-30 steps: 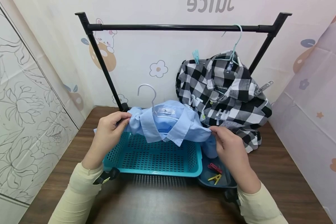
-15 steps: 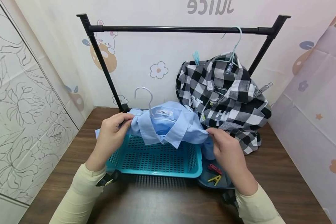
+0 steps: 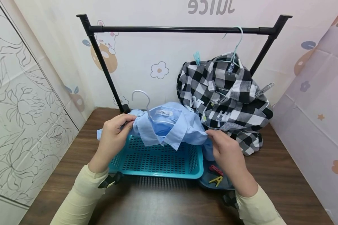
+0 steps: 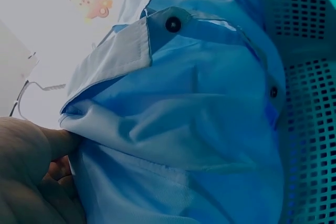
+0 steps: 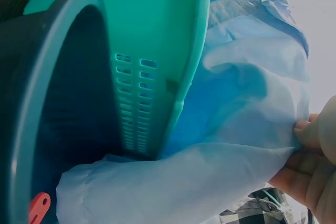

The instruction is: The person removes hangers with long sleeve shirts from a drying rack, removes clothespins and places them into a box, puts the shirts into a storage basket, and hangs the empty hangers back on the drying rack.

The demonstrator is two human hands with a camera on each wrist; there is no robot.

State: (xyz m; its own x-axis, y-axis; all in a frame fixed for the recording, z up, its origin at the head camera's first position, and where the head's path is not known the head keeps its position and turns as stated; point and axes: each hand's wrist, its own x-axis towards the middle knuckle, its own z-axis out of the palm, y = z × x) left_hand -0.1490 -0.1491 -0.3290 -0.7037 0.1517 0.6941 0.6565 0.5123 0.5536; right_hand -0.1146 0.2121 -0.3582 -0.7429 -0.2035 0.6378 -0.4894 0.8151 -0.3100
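Note:
A light blue collared shirt (image 3: 191, 132) is held up above the back part of a teal basket (image 3: 157, 173). My left hand (image 3: 112, 137) pinches the shirt at its left shoulder; in the left wrist view thumb and fingers grip the cloth beside the buttoned collar (image 4: 121, 51). At the other shoulder my right hand (image 3: 228, 150) pinches the fabric between thumb and fingers, as the right wrist view also shows. A white hanger (image 3: 142, 92) sits inside the shirt, its hook rising from the neck opening and leaning left. One sleeve (image 5: 157, 187) droops over the dark tray.
A black rack (image 3: 169, 29) spans the back. From its right side hangs a black-and-white checked shirt (image 3: 228, 93) with clips on its shoulders. A dark tray (image 3: 202, 182) right of the basket holds a red clip (image 3: 215, 170) and a yellow clip (image 3: 216, 180).
The hanger's hook has tipped further left and lower. My right hand has moved slightly left, my left hand slightly right, both still pinching the shirt.

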